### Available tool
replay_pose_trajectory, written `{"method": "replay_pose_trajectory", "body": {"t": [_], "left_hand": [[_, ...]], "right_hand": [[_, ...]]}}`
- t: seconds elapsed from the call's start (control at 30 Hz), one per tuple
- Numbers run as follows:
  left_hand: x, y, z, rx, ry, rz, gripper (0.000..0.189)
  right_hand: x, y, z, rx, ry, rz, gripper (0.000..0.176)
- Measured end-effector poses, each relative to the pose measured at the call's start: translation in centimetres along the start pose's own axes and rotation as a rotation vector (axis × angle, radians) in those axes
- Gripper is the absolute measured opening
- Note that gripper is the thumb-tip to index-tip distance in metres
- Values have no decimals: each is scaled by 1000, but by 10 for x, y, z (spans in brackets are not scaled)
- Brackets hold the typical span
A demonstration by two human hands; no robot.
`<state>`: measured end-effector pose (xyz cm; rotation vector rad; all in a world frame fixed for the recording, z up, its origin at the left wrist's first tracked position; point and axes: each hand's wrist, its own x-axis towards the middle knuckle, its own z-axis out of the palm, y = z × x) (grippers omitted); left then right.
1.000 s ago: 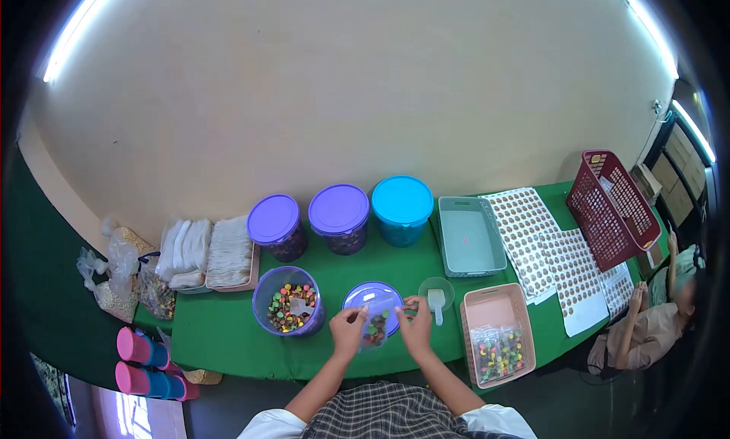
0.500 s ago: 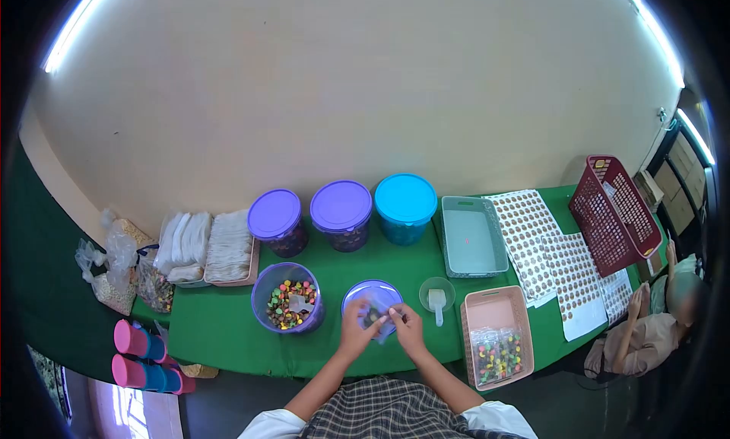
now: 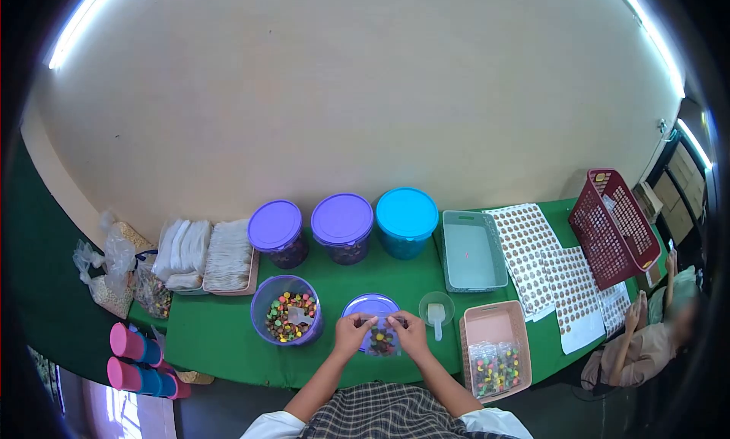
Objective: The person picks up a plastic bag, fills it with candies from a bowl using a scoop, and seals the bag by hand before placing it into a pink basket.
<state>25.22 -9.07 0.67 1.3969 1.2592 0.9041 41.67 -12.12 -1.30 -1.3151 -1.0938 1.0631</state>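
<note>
Between my two hands hangs a small clear plastic bag [image 3: 382, 343] with colourful candies at its bottom. My left hand [image 3: 351, 335] pinches its top left corner, and my right hand [image 3: 411, 335] pinches the top right. Behind and partly under the bag lies a purple lid [image 3: 369, 303] on the table. To the left, an open purple tub [image 3: 256, 311] holds loose candies [image 3: 283, 329] with a clear scoop [image 3: 299, 315] among them. Right of my hands is a small clear bowl [image 3: 426, 303] with a white scoop [image 3: 436, 317] in it.
A pink basket [image 3: 487, 322] holds filled bags [image 3: 496, 367]. Lidded tubs [image 3: 342, 220], a green-grey basket [image 3: 467, 249], sticker sheets [image 3: 532, 245] and a maroon basket [image 3: 614, 230] stand behind. Stacks of empty bags [image 3: 228, 250] sit left. A person [image 3: 646, 348] is at far right.
My hands have drawn apart a little and the bag now hangs flat between them, held at its top corners. The view has tilted slightly upward.
</note>
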Motion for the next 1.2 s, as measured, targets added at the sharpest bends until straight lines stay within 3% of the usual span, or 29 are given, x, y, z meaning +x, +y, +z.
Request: {"method": "replay_pose_trajectory", "body": {"t": [0.17,0.4,0.47,0.57,0.67,0.8,0.9,0.97,1.0,1.07,1.1,1.2], "left_hand": [[14,-20,-8,24,27,61,27],[22,-24,-13,138,31,56,24],[26,-39,-5,-177,22,-25,22],[22,-32,7,-339,6,-33,20],[18,-28,10,-182,27,-23,18],[16,-25,8,-222,-3,-4,19],[19,-34,8,-298,9,-68,21],[18,-38,9,-517,187,-128,27],[17,-40,8,-514,180,-137,27],[11,-46,8,-508,125,-290,32],[8,-49,12,-505,113,-300,32],[-5,-59,32,-481,-79,-497,44]], "right_hand": [[16,2,-13,-173,-80,-22,16],[30,11,-17,-101,-122,10,20],[27,5,-13,64,-67,112,18],[29,12,-14,84,-53,121,18],[23,6,-12,104,-116,96,18],[18,6,-15,70,-62,94,21],[15,6,-16,76,-67,122,20],[11,4,-16,235,-65,186,28],[5,2,-18,238,-56,194,28],[-13,2,-25,39,-480,271,39],[-18,5,-27,42,-468,280,39],[-28,22,-31,279,-142,340,48]]}}
